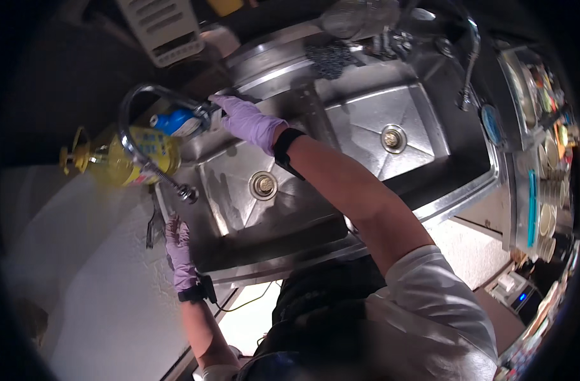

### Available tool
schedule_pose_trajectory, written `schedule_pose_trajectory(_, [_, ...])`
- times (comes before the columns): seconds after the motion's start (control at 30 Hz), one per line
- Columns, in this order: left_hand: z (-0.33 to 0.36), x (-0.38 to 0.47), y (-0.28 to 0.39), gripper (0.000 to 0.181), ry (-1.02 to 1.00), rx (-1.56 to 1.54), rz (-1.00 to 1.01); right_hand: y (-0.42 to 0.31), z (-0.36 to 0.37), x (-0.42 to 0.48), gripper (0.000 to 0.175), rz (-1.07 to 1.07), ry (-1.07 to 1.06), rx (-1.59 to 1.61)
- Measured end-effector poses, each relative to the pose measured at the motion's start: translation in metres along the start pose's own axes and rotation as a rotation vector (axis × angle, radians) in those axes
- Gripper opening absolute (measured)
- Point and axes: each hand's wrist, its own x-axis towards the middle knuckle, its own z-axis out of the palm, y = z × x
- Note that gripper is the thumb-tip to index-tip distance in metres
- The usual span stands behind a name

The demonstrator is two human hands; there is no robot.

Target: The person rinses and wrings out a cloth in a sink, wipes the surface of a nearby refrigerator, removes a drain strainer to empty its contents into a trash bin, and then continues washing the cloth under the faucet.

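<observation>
A double stainless steel sink (290, 266) lies before me, and both my hands wear thin purple gloves. My right hand (247, 119) reaches across the left basin to the base of the curved chrome faucet (125, 119), by its back rim; its fingertips partly hide what they touch there. At the sink's left edge is my left hand (178, 240), its fingers at the lower end of a pale, narrow bar (162, 202); the grip is unclear. The spout's end hangs above that hand. A blue bottle (178, 122) and a large jug of yellow liquid (137, 155) stand left of the faucet.
A dark scouring pad (329, 59) lies on the sink's back ledge. A second chrome faucet (473, 52) rises at the back right, with a round blue-topped item (491, 125) beside the right basin. Stacked cups (552, 193) stand farther right. Dark tongs-like metal (151, 226) lies left of my left hand.
</observation>
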Motion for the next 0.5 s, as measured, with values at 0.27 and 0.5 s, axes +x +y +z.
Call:
schedule_pose_trajectory(0.27, [0.045,-0.009,0.091,0.054,-0.003,-0.036,-0.088,-0.011,0.021,-0.008,0.054,-0.108,0.127,-0.071])
schedule_pose_trajectory(0.5, [0.064,0.027,0.102,0.046,0.010,-0.233,0.140,-0.032,0.061,-0.035,0.059,-0.464,0.119,-0.179])
